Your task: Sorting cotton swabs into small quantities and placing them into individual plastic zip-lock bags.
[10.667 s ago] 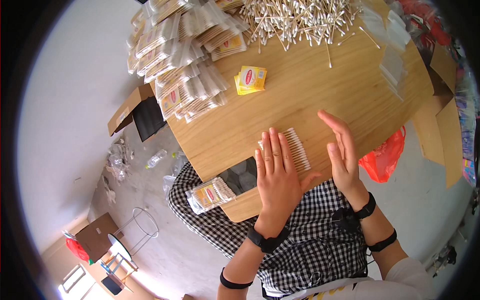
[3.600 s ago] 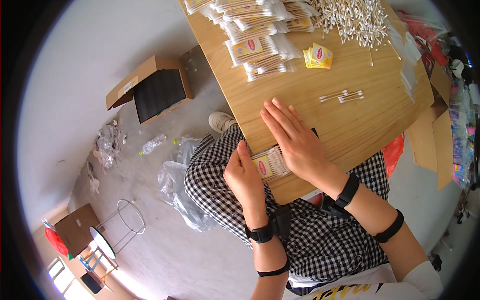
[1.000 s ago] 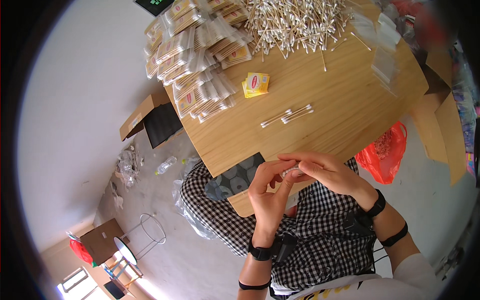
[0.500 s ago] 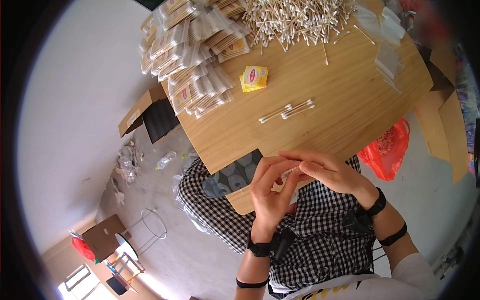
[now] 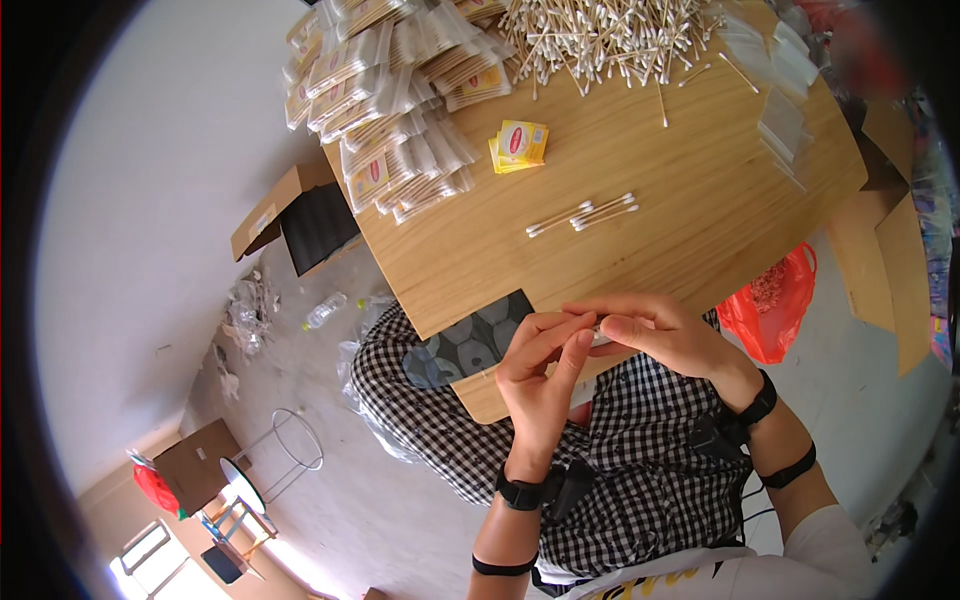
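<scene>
Over the table's near edge, my left hand and my right hand meet at the fingertips. Between them is a small bunch of cotton swabs, mostly hidden by my fingers; only a bit of white shows. The left thumb and fingers pinch it from the left, while the right thumb presses on it from the other side. Farther out on the wood lie several loose cotton swabs in two small groups. Beyond them sits a short stack of yellow cards.
Filled clear packets of swabs are heaped at the far left of the table. A large pile of loose swabs lies at the far middle, clear plastic sleeves at the right. A red bag hangs by the right edge, near an open carton.
The white tips that showed between my fingers are now mostly covered. My left fingers have drawn closer together against the right hand. The view has shifted slightly.
</scene>
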Demonstrator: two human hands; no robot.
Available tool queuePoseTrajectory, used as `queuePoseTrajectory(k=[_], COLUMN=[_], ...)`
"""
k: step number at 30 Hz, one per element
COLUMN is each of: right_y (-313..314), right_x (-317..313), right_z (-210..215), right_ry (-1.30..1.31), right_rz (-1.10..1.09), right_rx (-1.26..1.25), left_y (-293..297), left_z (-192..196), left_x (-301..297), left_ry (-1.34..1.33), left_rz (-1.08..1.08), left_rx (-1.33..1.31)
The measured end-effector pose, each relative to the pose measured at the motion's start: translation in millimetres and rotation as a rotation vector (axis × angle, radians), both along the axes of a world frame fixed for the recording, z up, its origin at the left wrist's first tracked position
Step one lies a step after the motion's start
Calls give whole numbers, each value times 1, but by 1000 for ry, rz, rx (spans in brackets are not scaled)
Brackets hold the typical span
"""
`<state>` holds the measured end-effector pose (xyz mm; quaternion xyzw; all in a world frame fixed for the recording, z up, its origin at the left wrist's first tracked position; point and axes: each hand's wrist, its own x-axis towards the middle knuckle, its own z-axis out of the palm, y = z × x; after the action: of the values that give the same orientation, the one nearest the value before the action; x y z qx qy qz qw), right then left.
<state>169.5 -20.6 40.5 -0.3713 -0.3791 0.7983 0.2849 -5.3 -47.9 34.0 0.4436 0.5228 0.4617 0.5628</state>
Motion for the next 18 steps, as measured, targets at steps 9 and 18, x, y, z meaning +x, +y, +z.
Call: queuePoseTrajectory(k=[9, 18], right_y=[2, 3], right_x=[-2, 6], right_z=[4, -3], right_ry=[-114, -14], right_rz=[-39, 12], right_rx=[69, 53], left_y=[-2, 2], left_z=[0, 5], left_x=[2, 0], left_ry=[-13, 23], left_rz=[30, -11], left_rx=[-24, -76])
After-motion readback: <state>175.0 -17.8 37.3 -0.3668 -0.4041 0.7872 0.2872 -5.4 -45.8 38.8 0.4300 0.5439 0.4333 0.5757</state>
